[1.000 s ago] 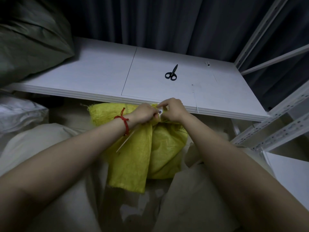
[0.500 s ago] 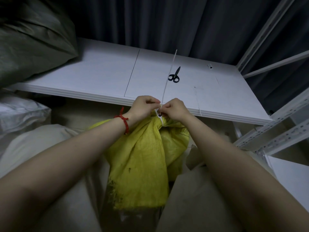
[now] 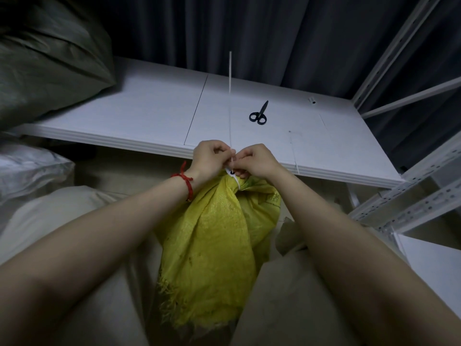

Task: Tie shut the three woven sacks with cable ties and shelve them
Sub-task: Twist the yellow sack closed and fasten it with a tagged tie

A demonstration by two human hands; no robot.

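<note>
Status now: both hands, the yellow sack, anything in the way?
Left hand and right hand both pinch the cable tie. Yellow sack neck cinched, tail upright, untrimmed. Scissors lie clear on the shelf.

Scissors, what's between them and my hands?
Head view: only bare white shelf between the scissors and the left hand and right hand; the cable tie rises just left.

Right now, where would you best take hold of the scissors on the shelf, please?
By the black handle loops: the scissors lie flat on the white shelf board, loops nearest you, closed blades pointing away. Come from the near edge, from above.
</note>
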